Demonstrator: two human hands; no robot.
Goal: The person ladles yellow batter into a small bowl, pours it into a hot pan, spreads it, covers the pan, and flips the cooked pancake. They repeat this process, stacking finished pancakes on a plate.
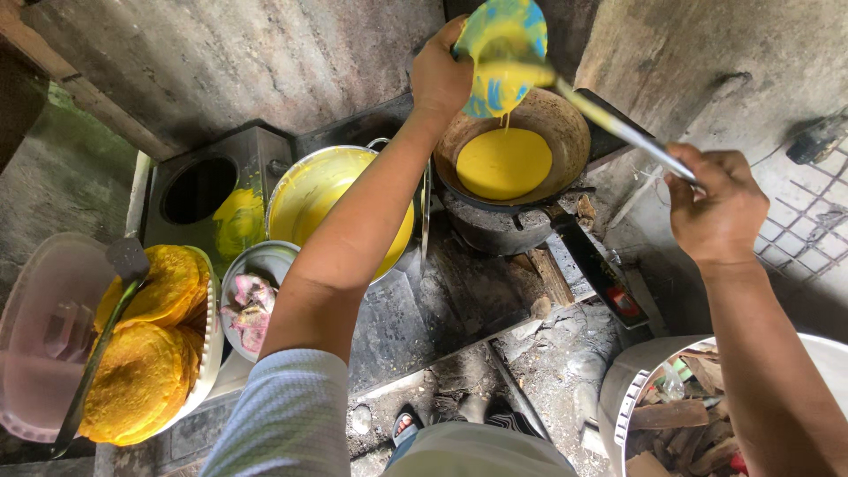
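My left hand (439,75) grips a blue and yellow cup (501,53), tilted over a round dark pan (565,124). Yellow batter (503,162) drips from the cup into a round pool in the pan. My right hand (717,208) holds the handle end of a long metal utensil (618,128); its far end lies against the cup's mouth, coated in batter. The pan sits on a blackened stove (495,228), its dark handle (594,263) pointing toward me.
A large pot of yellow batter (309,194) stands left of the pan. Further left sit a small bowl of pink pieces (252,300), a basket of stacked yellow pancakes (150,353) with a spatula (102,344), and a clear lid (40,336). A drum of firewood (680,415) stands lower right.
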